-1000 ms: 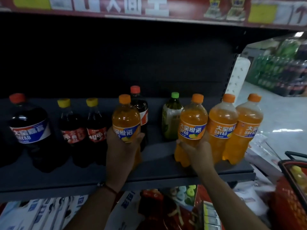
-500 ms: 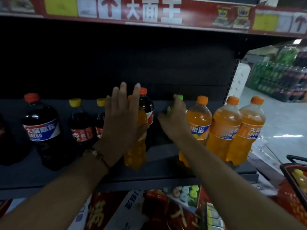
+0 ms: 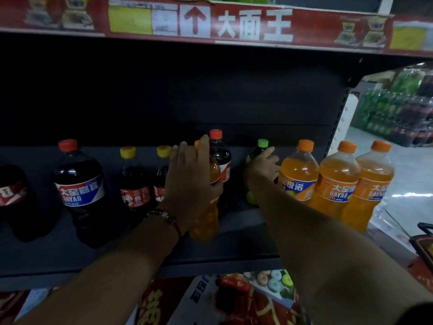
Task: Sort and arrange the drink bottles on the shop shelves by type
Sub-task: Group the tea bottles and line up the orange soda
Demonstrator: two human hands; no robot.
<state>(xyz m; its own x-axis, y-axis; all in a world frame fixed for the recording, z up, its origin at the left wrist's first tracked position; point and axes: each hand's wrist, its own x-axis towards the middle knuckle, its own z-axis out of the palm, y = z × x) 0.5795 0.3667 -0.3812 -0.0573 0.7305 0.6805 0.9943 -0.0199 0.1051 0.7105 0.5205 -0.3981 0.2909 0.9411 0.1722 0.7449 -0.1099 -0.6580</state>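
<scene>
My left hand (image 3: 189,181) lies flat against an orange soda bottle (image 3: 206,216) standing mid-shelf, fingers straight and pointing at the red-capped dark cola bottle (image 3: 220,156) behind it. My right hand (image 3: 262,168) grips a green-capped green bottle (image 3: 263,143) further back, hiding most of it. Three orange soda bottles (image 3: 337,184) stand in a row at the shelf's right end. To the left stand two yellow-capped cola bottles (image 3: 132,181), a large blue-labelled cola bottle (image 3: 79,186) and another dark bottle (image 3: 11,193) at the frame edge.
The dark shelf board (image 3: 234,249) has bare room along its front edge. A red price strip (image 3: 234,24) marks the shelf above. Snack packets (image 3: 234,301) fill the shelf below. A red basket (image 3: 424,245) sits at the right; stacked drinks (image 3: 398,113) stand across the aisle.
My left hand let go of the orange bottle it held and now lies straight-fingered against it. My right hand left the right-hand orange bottle and reached back to grip the green bottle.
</scene>
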